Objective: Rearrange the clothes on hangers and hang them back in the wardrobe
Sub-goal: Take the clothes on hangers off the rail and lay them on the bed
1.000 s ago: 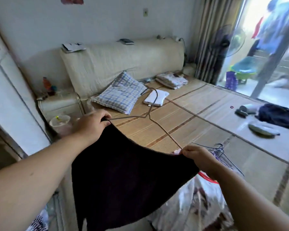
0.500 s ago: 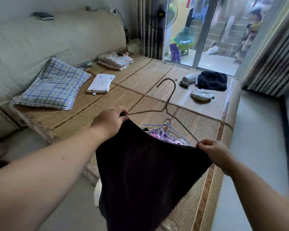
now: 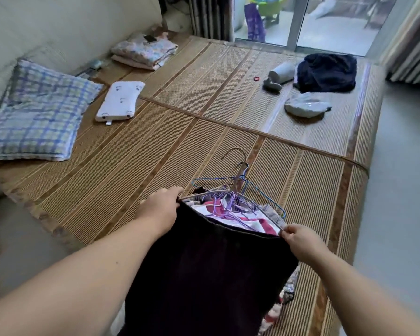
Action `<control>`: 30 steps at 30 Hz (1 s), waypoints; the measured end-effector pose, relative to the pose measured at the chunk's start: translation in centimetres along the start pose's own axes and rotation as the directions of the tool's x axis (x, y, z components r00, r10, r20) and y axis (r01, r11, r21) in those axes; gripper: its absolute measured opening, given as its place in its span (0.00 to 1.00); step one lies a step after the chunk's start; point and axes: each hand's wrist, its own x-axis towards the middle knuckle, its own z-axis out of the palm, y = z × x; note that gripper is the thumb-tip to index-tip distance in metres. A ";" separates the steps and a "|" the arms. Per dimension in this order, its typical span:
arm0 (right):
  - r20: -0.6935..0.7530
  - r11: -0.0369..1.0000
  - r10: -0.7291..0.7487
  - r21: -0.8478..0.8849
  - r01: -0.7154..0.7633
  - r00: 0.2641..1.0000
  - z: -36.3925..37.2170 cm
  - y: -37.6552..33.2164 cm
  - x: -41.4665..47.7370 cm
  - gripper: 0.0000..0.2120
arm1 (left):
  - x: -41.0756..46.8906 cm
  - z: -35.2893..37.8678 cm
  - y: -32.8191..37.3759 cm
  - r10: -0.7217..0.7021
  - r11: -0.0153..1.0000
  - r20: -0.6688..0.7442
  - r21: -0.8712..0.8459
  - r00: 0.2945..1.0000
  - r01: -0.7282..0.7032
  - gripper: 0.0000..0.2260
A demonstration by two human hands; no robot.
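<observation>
Garment [image 3: 211, 275] covers hanger [image 3: 236, 184] ends; L hand [image 3: 160, 209], R hand [image 3: 298, 241] prob. pinching.

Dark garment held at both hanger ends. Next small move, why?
Probably let go with the right hand and take the hook. It and the left hand grip the garment at its top corners, with the hook pointing away over the pile, so it can't be hung from this grip.
</observation>
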 end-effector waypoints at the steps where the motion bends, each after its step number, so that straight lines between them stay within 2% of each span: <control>1: 0.011 1.000 0.012 -0.012 -0.012 1.000 0.1 0.1 1.0 0.10 | 0.6 0.5 0.0 -0.005 1.000 0.019 -0.003 1.000 0.005 0.19; 4: -0.018 0.997 -0.005 -0.073 0.004 1.000 1.1 -0.1 3.9 0.16 | 2.3 2.0 -0.3 -0.038 0.999 0.039 -0.028 0.999 0.039 0.24; 6: -0.034 0.989 -0.071 -0.129 0.066 0.997 2.4 -0.9 4.8 0.23 | 2.5 3.0 -0.6 -0.053 0.998 0.059 -0.040 0.997 0.056 0.27; 8: 0.021 0.967 -0.157 -0.198 0.158 0.987 3.8 -2.4 4.8 0.27 | 2.1 3.9 -0.9 -0.064 0.998 0.106 0.005 0.992 0.064 0.29; 12: 0.124 0.913 -0.321 -0.223 0.341 0.939 6.1 -6.3 3.5 0.29 | -0.3 4.2 -1.7 -0.083 0.996 0.182 0.051 0.980 0.075 0.30; 16: 0.186 0.844 -0.455 -0.222 0.489 0.871 7.3 -11.4 0.7 0.29 | -3.6 1.8 -2.6 -0.107 0.994 0.141 -0.003 0.984 0.108 0.30; 21: 0.244 0.656 -0.679 -0.223 0.721 0.693 9.2 -20.4 -5.5 0.30 | -9.6 -3.8 -6.2 -0.161 0.985 -0.028 -0.064 0.987 0.159 0.29; 23: 0.278 0.537 -0.759 -0.242 0.808 0.588 10.1 -24.1 -9.0 0.30 | -13.2 -6.4 -8.4 -0.195 0.979 -0.107 -0.088 0.975 0.186 0.29; 26: 0.317 0.355 -0.843 -0.280 0.892 0.435 11.8 -29.1 -14.6 0.31 | -19.2 -9.7 -12.1 -0.220 0.975 -0.227 -0.091 0.949 0.205 0.30; 30: 0.379 0.144 -0.892 -0.274 0.951 0.245 15.5 -35.2 -23.0 0.30 | -28.5 -13.7 -17.4 -0.285 0.955 -0.389 -0.036 0.876 0.295 0.29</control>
